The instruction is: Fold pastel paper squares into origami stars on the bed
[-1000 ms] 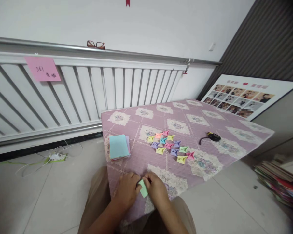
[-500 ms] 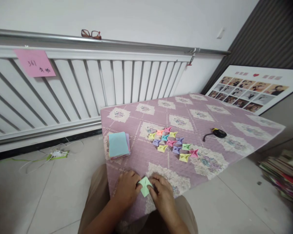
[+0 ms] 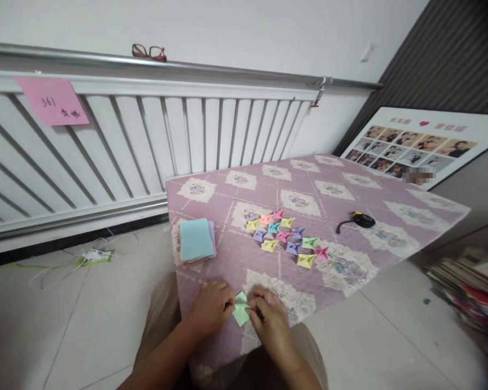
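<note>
A small green folded paper [image 3: 241, 310] lies near the front edge of the patterned tablecloth [image 3: 264, 184]. My left hand [image 3: 214, 306] pinches its left corner between thumb and fingers. On the opposite side, my right hand [image 3: 268, 314] grips the right corner, its fingers curled. The paper's top flaps stand slightly apart along a middle crease. Beyond my hands sit several small folded paper pieces [image 3: 283, 236] in yellow, pink, purple, blue, orange and green, set out in rows. To the left is a stack of square paper sheets [image 3: 196, 239], light blue on top.
A black object with a short strap [image 3: 363, 220] lies on the right of the table. Behind stands a white radiator [image 3: 219, 130] with a pink note [image 3: 52, 102] and glasses [image 3: 149, 52] above. A power strip [image 3: 96, 257] with cables is on the floor.
My fingers have pulled in at the paper's sides, and its upper flaps now look more raised and opened. The view has shifted slightly. The other papers stay where they were.
</note>
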`<act>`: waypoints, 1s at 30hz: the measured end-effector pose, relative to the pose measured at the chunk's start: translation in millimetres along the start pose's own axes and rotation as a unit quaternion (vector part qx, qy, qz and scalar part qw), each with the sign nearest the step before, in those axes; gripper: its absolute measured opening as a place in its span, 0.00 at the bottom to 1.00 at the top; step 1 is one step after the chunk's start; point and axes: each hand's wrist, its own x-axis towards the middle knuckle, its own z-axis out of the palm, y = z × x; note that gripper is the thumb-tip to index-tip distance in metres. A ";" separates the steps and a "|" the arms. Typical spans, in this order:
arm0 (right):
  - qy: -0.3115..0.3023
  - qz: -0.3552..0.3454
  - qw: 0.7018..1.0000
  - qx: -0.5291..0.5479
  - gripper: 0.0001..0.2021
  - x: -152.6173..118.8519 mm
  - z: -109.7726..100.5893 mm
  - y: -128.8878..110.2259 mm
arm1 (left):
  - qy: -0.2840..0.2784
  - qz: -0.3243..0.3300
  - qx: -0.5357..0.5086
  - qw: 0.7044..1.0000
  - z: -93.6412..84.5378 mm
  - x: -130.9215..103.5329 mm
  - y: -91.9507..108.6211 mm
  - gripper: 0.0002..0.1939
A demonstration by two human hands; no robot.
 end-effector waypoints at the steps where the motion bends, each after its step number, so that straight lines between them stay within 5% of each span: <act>1: 0.000 -0.003 1.000 -0.004 0.04 0.0 -0.2 0.0 | 0.000 0.007 0.003 1.000 -0.6 0.8 -0.6 0.04; 14: -0.008 -0.079 0.994 -0.077 0.06 -7.3 0.7 0.9 | 0.000 0.094 0.138 0.986 4.6 -7.6 -2.9 0.12; 21: -0.039 -0.111 0.985 -0.128 0.09 -14.4 -2.7 2.5 | 0.018 0.105 0.165 0.980 11.9 -15.3 -6.0 0.12; 30: -0.008 -0.141 0.984 -0.106 0.13 -23.4 -6.0 3.2 | 0.049 0.117 0.192 0.973 21.5 -19.0 -13.1 0.08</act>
